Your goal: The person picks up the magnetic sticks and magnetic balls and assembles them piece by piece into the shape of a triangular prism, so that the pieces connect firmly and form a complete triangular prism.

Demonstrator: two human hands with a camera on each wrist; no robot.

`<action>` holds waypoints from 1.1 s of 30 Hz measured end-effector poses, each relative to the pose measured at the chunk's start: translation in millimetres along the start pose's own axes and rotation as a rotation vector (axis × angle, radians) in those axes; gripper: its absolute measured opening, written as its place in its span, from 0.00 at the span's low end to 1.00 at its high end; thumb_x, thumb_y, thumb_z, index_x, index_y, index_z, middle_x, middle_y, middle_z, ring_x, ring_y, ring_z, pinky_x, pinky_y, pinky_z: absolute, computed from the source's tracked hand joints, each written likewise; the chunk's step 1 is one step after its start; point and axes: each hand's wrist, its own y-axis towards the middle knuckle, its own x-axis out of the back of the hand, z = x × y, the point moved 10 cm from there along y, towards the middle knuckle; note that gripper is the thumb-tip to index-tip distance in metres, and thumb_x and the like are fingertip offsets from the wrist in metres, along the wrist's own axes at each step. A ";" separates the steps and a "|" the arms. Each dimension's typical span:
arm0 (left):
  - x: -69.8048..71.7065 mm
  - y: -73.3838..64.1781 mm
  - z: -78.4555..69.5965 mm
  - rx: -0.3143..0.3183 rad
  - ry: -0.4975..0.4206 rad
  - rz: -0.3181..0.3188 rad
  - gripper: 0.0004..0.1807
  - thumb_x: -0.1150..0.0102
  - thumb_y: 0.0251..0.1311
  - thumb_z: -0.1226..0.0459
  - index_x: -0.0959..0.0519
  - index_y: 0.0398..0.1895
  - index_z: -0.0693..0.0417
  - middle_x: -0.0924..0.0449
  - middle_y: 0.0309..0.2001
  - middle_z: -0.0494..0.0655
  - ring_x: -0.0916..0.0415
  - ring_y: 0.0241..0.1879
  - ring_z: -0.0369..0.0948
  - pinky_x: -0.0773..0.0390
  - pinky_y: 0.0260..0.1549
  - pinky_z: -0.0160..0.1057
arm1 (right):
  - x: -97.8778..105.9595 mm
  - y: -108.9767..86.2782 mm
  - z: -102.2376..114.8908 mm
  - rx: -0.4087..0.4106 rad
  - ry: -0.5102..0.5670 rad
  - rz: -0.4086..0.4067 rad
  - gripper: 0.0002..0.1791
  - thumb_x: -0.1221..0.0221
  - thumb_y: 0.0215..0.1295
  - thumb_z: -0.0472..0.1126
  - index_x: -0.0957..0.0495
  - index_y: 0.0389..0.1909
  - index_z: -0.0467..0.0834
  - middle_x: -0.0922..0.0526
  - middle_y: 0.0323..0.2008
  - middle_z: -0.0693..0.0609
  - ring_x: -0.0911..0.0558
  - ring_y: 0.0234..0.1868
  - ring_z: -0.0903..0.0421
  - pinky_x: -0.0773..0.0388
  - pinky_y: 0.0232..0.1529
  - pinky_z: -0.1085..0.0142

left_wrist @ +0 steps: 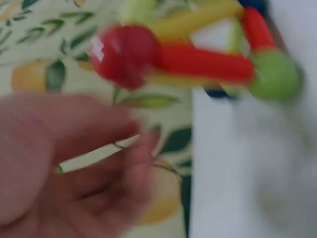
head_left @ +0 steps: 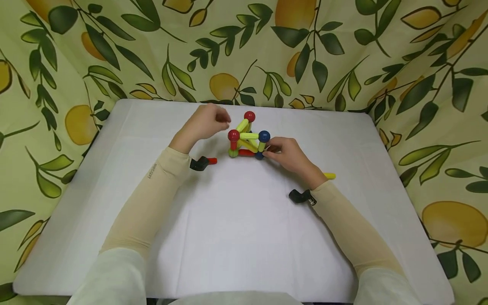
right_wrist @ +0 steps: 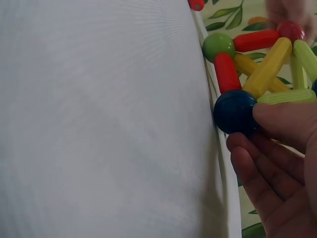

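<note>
A small frame of coloured rods [head_left: 249, 136] joined by balls stands toward the back of the white table. Its upper corners carry red balls [head_left: 234, 135] and a blue ball [head_left: 264, 136]; a green ball [right_wrist: 219, 47] sits at a lower corner. My right hand [head_left: 287, 153] pinches the lower blue ball [right_wrist: 234, 112] between thumb and fingers, at the frame's right side. To the left, my left hand [head_left: 209, 120] hovers beside the upper red balls, apart from them. Its fingers are loosely curved with nothing between them, blurred in the left wrist view.
A loose red rod [head_left: 212, 161] lies by the left wrist camera [head_left: 199, 164]. Behind the right wrist, a yellow rod [head_left: 330, 176] rests on the table [head_left: 236, 237]. Fruit-patterned cloth [head_left: 225, 87] hangs along the back and sides.
</note>
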 end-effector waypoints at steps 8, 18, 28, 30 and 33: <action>-55.9 -6.5 32.1 0.076 -0.012 0.279 0.15 0.19 0.61 0.61 0.11 0.46 0.59 0.13 0.39 0.51 0.20 0.40 0.50 0.21 0.46 0.47 | -5.8 1.2 -4.7 -0.033 0.010 0.018 0.10 0.28 0.71 0.35 0.11 0.51 0.39 0.11 0.47 0.45 0.11 0.49 0.48 0.16 0.56 0.52; -52.5 4.2 38.8 0.127 -0.034 0.157 0.15 0.22 0.64 0.65 0.13 0.50 0.63 0.14 0.46 0.55 0.22 0.44 0.52 0.21 0.49 0.49 | -13.7 -2.6 6.3 -0.004 0.038 0.081 0.12 0.28 0.72 0.37 0.10 0.53 0.41 0.10 0.46 0.49 0.12 0.48 0.52 0.16 0.55 0.54; -51.5 24.0 41.5 0.142 -0.040 0.188 0.20 0.27 0.68 0.66 0.17 0.60 0.65 0.14 0.52 0.57 0.19 0.48 0.52 0.19 0.55 0.50 | -26.9 -7.1 26.2 0.038 0.026 0.182 0.11 0.32 0.75 0.38 0.10 0.54 0.40 0.10 0.50 0.50 0.15 0.49 0.53 0.16 0.54 0.56; -52.9 28.6 39.4 0.131 -0.038 0.203 0.20 0.28 0.69 0.66 0.17 0.61 0.64 0.14 0.52 0.58 0.19 0.47 0.52 0.19 0.54 0.49 | -29.0 -8.2 31.2 0.056 0.020 0.193 0.11 0.32 0.75 0.38 0.10 0.54 0.40 0.10 0.50 0.50 0.15 0.48 0.53 0.16 0.53 0.56; -54.2 36.1 36.2 0.106 -0.029 0.220 0.18 0.29 0.69 0.68 0.16 0.60 0.64 0.12 0.50 0.57 0.18 0.45 0.52 0.18 0.51 0.48 | -32.5 -9.7 38.7 0.075 0.007 0.214 0.13 0.31 0.74 0.37 0.10 0.56 0.39 0.10 0.50 0.50 0.14 0.45 0.54 0.15 0.51 0.57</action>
